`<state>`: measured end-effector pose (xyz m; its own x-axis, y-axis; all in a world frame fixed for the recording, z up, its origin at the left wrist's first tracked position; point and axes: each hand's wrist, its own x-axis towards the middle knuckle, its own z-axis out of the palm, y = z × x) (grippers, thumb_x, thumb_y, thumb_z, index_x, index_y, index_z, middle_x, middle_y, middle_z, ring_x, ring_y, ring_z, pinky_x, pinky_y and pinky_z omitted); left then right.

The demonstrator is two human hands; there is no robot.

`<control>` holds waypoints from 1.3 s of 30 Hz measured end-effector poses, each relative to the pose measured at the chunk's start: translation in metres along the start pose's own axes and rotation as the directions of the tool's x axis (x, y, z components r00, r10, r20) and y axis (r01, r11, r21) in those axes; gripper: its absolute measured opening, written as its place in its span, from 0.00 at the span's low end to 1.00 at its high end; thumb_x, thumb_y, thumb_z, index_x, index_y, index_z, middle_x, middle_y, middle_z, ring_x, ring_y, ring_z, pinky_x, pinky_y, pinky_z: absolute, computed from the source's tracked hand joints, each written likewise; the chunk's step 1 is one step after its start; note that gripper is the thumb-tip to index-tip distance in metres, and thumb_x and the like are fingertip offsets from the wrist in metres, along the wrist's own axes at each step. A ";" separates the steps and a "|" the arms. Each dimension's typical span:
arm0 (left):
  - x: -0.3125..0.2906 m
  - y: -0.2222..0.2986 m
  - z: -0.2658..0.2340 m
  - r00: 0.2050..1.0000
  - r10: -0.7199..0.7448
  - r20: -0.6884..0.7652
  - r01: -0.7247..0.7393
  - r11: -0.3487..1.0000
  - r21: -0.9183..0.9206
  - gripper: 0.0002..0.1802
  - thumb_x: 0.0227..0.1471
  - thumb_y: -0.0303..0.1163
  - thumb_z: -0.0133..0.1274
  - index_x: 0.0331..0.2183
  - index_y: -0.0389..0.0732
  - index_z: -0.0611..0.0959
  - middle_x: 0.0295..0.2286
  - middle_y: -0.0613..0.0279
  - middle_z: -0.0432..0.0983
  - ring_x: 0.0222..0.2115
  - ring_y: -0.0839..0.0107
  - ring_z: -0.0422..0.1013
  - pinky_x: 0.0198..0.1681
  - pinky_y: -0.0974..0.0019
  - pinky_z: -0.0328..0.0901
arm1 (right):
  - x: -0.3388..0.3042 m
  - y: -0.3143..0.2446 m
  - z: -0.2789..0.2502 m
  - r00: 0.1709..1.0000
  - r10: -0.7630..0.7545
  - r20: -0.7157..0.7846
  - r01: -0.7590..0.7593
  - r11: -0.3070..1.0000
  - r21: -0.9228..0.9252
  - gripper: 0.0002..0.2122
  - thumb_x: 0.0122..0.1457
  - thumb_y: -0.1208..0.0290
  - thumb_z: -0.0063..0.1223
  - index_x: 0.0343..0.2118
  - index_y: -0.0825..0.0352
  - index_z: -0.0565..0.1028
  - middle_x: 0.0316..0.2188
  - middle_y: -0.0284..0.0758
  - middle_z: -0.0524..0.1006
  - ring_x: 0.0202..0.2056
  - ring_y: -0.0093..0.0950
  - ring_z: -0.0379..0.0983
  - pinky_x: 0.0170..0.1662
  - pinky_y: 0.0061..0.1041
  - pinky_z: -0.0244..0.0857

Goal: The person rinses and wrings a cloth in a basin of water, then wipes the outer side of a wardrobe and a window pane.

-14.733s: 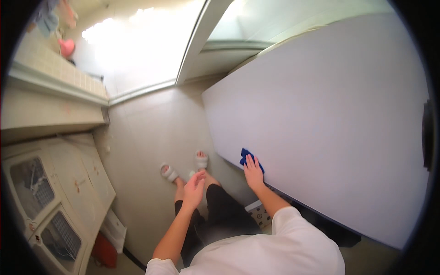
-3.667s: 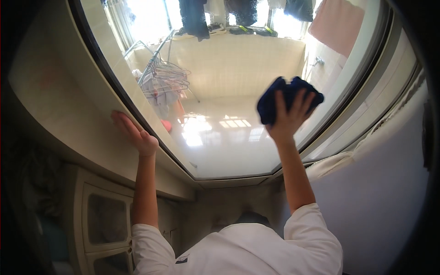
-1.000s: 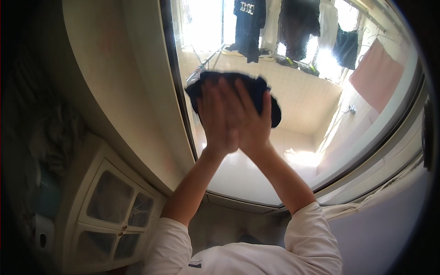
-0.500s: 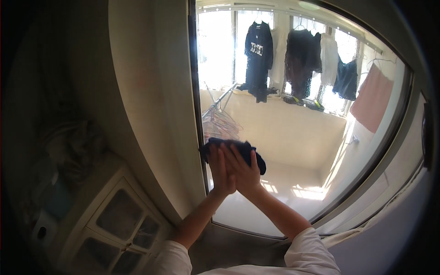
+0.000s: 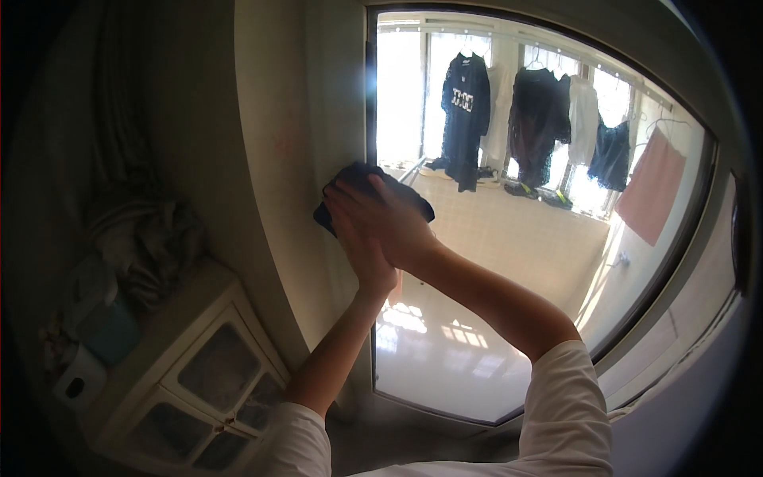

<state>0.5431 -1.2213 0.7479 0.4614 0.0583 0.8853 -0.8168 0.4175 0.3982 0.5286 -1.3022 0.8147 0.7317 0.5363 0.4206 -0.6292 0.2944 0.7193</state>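
A dark navy cloth (image 5: 355, 176), bunched and folded, lies pressed against the left edge of a glass pane (image 5: 453, 381), covering part of the dark frame (image 5: 371, 103) and the pale jamb. My left hand (image 5: 364, 256) lies flat on the cloth with its fingers stretched upward. Over it rests my right hand (image 5: 391, 221), open, crossing from the right, its fingers flat and partly hiding the left ones. Both arms are raised and reach up from white short sleeves.
Behind the glass hang dark garments (image 5: 466, 119), a white one, and a pink cloth (image 5: 653, 187), with shoes (image 5: 540, 195) on a ledge beneath. A cream cabinet (image 5: 214, 346) with glazed doors stands at lower left. Grey fabric (image 5: 147, 246) and a tissue box (image 5: 79, 380) are beside it.
Both hands and the cloth have moved up and left across the glass onto the frame's edge. My right hand now overlaps the left more. The view has shifted slightly.
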 end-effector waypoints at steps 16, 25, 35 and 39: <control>0.301 0.021 0.048 0.752 0.658 0.046 -0.643 0.716 0.272 0.33 0.68 0.43 0.32 0.63 0.28 0.58 0.61 0.35 0.56 0.61 0.42 0.56 0.65 0.53 0.50 | 0.124 0.208 0.115 0.920 0.368 0.134 -0.387 0.800 0.459 0.28 0.55 0.60 0.52 0.60 0.61 0.69 0.62 0.31 0.66 0.66 0.35 0.54 0.67 0.47 0.47; 0.291 0.093 0.108 0.694 0.717 -0.067 -0.714 0.697 0.069 0.30 0.66 0.46 0.36 0.58 0.32 0.68 0.54 0.38 0.67 0.55 0.43 0.65 0.59 0.52 0.59 | 0.071 0.270 0.157 0.875 0.455 0.162 -0.467 0.709 0.528 0.21 0.52 0.61 0.56 0.51 0.59 0.75 0.51 0.34 0.75 0.56 0.36 0.68 0.60 0.45 0.56; 0.225 0.220 0.222 0.609 0.793 0.007 -0.793 0.609 -0.011 0.29 0.62 0.45 0.38 0.56 0.35 0.71 0.53 0.44 0.69 0.53 0.47 0.67 0.58 0.50 0.59 | -0.091 0.373 0.137 0.859 0.505 0.088 -0.502 0.794 0.343 0.13 0.53 0.68 0.57 0.42 0.62 0.79 0.44 0.33 0.79 0.48 0.36 0.74 0.51 0.39 0.65; 0.186 0.280 0.261 0.776 0.630 0.039 -0.600 0.756 -0.262 0.27 0.60 0.50 0.46 0.47 0.36 0.76 0.40 0.48 0.76 0.43 0.50 0.72 0.46 0.47 0.64 | -0.132 0.420 0.112 0.545 0.512 0.664 -0.830 0.440 0.341 0.12 0.53 0.66 0.57 0.40 0.60 0.79 0.43 0.33 0.79 0.48 0.34 0.73 0.53 0.37 0.64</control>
<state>0.3095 -1.3304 1.0866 -0.1700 0.2730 0.9469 -0.8035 0.5178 -0.2936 0.1972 -1.3379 1.1235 0.2501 -0.0822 0.9647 -0.7952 -0.5858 0.1563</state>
